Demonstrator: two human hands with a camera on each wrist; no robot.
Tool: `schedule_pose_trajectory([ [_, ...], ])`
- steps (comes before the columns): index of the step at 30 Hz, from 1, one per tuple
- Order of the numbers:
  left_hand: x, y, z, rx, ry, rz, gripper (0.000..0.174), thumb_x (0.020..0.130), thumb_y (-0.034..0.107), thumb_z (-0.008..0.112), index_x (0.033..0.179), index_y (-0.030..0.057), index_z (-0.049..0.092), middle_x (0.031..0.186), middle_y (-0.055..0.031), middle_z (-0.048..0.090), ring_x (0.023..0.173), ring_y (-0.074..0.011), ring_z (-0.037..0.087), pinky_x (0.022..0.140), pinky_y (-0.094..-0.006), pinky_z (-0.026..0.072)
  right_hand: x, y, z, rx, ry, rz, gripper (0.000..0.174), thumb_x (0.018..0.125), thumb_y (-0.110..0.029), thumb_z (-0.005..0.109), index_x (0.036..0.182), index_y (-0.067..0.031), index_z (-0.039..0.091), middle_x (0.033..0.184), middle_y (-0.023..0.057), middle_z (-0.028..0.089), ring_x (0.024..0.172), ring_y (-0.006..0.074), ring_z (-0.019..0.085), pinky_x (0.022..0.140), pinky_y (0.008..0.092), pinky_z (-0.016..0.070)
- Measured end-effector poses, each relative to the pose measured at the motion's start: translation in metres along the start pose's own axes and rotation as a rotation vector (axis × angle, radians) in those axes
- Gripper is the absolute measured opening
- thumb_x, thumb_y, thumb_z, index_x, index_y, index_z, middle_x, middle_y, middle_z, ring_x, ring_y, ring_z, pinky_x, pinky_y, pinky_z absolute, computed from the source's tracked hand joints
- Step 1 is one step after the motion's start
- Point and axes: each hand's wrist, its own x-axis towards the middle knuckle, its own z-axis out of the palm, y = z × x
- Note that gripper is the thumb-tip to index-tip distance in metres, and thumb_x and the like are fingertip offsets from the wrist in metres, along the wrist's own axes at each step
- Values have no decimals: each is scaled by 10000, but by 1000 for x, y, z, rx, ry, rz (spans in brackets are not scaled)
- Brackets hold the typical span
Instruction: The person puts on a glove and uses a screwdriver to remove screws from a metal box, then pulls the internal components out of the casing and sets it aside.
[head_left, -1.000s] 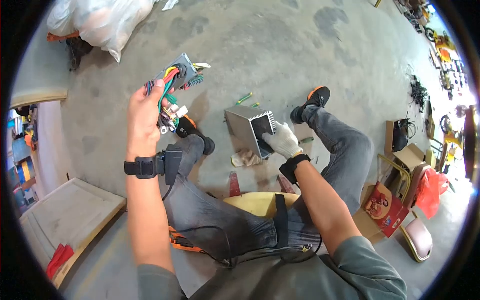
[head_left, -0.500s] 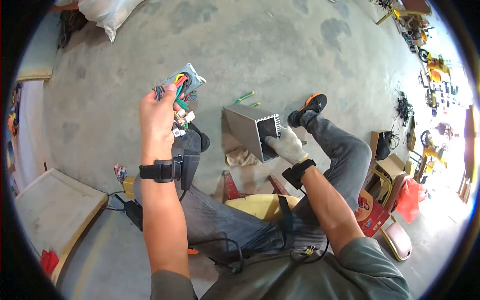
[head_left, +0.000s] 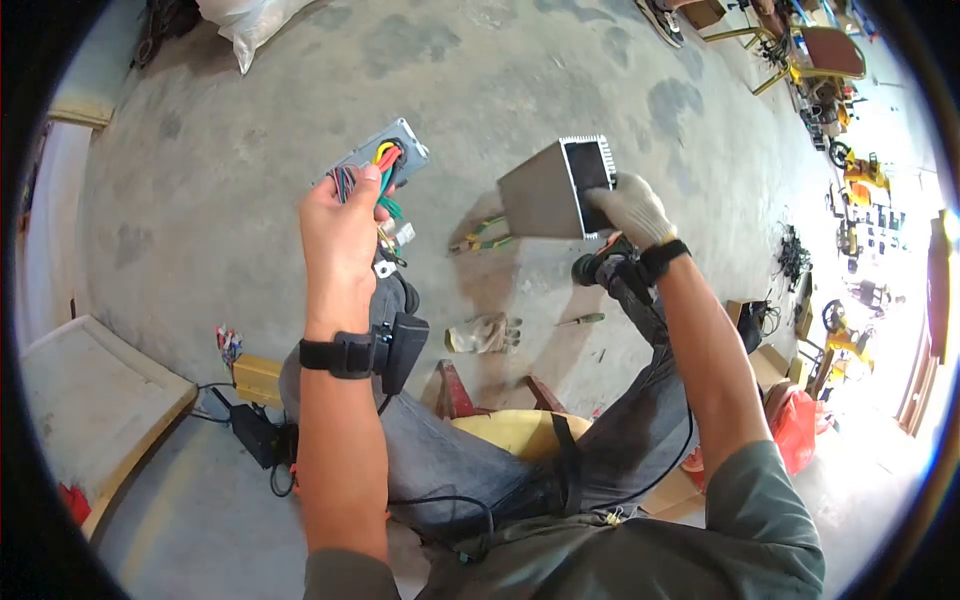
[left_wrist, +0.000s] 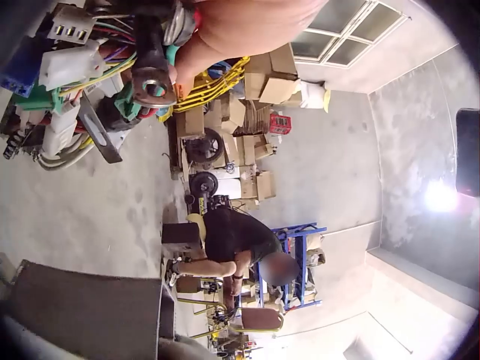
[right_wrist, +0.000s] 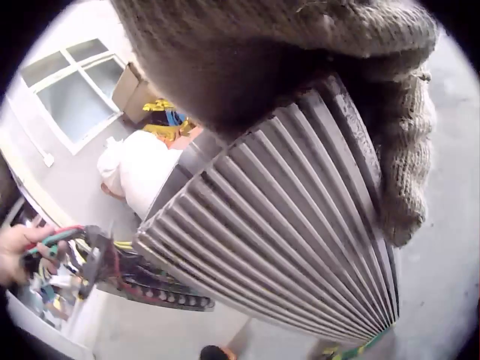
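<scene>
My bare left hand grips a bundle of coloured wires that comes out of a grey metal end plate. Loose wire ends with white, green and blue connectors dangle beside that hand in the left wrist view. Behind the plate, a circuit board shows in the right wrist view. My right hand, in a knitted work glove, holds a hollow grey metal housing by its open end, with the thumb inside. Fins run along the housing's outer side, and the gloved fingers curl over them.
Green-and-yellow pliers, a second work glove and a screwdriver lie on the concrete floor. A yellow stool is between the legs. At the left stands a pale board. Another person bends over in the background.
My right hand has lifted the housing off the floor, forward and to the right, uncovering the pliers, glove and screwdriver. My left hand keeps its grip on the wires. The head view has shifted.
</scene>
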Motion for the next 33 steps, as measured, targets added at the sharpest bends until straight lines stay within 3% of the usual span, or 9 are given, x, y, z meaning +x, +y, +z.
schedule_pose_trajectory([
  [4,3,-5,1,-4,-20,-58,185,965,170,654,1007,-11,660,835,-49,683,609,-67,513,504,-239,418,65,-3,0,-404,200,-33,335,796,-248,592,983,0,719,920,271,704,941,345,713,797,413,567],
  [5,4,-6,1,19,-32,-57,198,966,185,658,1019,-5,672,839,-51,684,612,-69,520,509,-247,449,77,-6,2,-456,229,43,357,811,-231,593,1068,-9,702,1141,301,637,1128,395,636,922,434,533],
  [9,6,-10,3,83,-31,-71,196,971,203,655,1009,11,667,862,-54,693,626,-66,519,515,-257,470,127,-6,16,-482,308,168,393,863,-178,591,1225,-29,629,1324,282,529,1142,425,619,959,447,525],
  [20,-2,-3,11,77,-44,10,175,958,195,667,924,33,608,777,-1,598,605,-65,511,516,-226,392,149,-1,75,-418,359,120,496,960,-306,533,1384,-54,475,1361,269,527,1243,384,567,1019,442,481],
  [22,-3,1,12,88,-47,8,169,958,192,666,930,35,610,759,11,573,603,-62,507,521,-224,387,124,-34,85,-516,209,103,557,909,-213,621,1413,-49,448,1391,233,441,1216,399,543,990,469,506],
  [25,-4,1,13,137,-15,25,177,966,204,655,954,34,604,761,9,568,599,-64,511,530,-223,392,134,-28,137,-547,314,54,482,894,-121,623,1352,-45,495,1317,215,452,1137,369,563,889,452,557],
  [26,-5,1,14,139,-25,21,177,966,204,655,954,34,604,761,9,568,599,-64,511,530,-223,392,139,-24,151,-470,281,17,634,833,-166,689,1389,-5,432,1339,276,440,1154,413,542,936,479,526],
  [30,-6,9,18,149,28,-54,180,975,201,640,969,26,599,759,0,567,607,-70,514,549,-238,413,141,-40,198,-311,273,81,465,924,-145,581,1363,-44,470,1330,233,440,1096,386,561,829,447,560],
  [33,-8,13,17,175,18,-62,183,981,197,631,975,17,593,756,-4,562,612,-71,513,564,-244,425,150,-28,246,-609,358,-97,415,908,-115,567,1321,-106,531,1305,206,449,1068,358,567,750,451,573],
])
